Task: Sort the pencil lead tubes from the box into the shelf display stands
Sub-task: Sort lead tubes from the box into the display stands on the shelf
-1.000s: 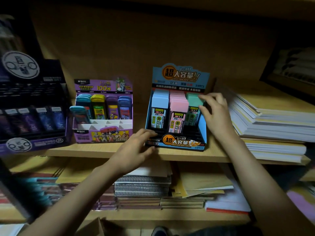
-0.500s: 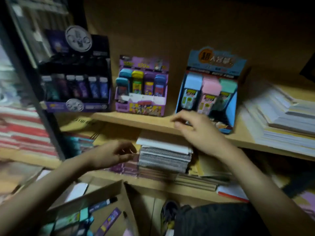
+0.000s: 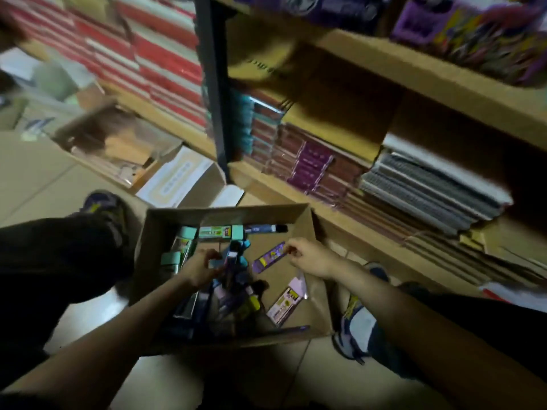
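Down low now, notes run from the left of the frame to the right.
Left knee: your dark trouser leg (image 3: 56,261) fills the left middle, a shoe (image 3: 103,204) showing just above it.
Small open carton: a white-flapped carton (image 3: 177,179) sits on the floor above the main box, left of centre.
Box: the cardboard box (image 3: 299,220) lies open at centre-bottom, between your knees, on the tiled floor.
Mint tubes: several mint-capped lead tubes (image 3: 220,232) lie along the upper-left inside of the box.
Left hand: your left hand (image 3: 201,269) is down inside the box over the dark heap of tubes (image 3: 231,297), fingers curled in together; blur keeps me from telling whether they grip anything.
Purple tube: a purple lead tube (image 3: 270,257) lies tilted, just right of the heap, in the box's middle.
Right hand: your right hand (image 3: 307,257) has thumb and forefinger pinched on the upper end of that purple tube.
Pink packet: a pale pink packet (image 3: 288,301) rests on the box floor below your right wrist.
Right shoe: a light-coloured shoe (image 3: 355,327) sits just right of the box.
Shelves: stacked spiral notebooks (image 3: 429,190) occupy the lower shelf at right; a purple display stand (image 3: 461,28), blurred, stands on the shelf at the upper right.
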`<control>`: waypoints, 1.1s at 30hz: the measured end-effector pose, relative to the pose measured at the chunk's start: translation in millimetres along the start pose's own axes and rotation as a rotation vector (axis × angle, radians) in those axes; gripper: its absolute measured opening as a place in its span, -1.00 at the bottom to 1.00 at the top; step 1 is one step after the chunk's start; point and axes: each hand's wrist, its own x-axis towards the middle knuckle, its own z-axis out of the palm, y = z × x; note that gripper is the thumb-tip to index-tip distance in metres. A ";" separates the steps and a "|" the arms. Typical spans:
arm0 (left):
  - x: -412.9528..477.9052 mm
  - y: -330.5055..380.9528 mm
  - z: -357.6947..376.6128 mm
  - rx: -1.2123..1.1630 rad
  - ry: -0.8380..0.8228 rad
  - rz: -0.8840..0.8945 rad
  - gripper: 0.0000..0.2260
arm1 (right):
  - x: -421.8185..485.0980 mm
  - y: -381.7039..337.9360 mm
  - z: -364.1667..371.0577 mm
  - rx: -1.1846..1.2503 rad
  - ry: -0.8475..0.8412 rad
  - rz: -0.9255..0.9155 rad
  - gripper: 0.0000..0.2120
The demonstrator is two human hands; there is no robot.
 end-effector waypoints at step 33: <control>1.0 -80.0 46.9 -0.004 0.332 -0.025 -0.49 | 103.0 20.6 113.6 -0.265 -0.004 -0.123 -0.54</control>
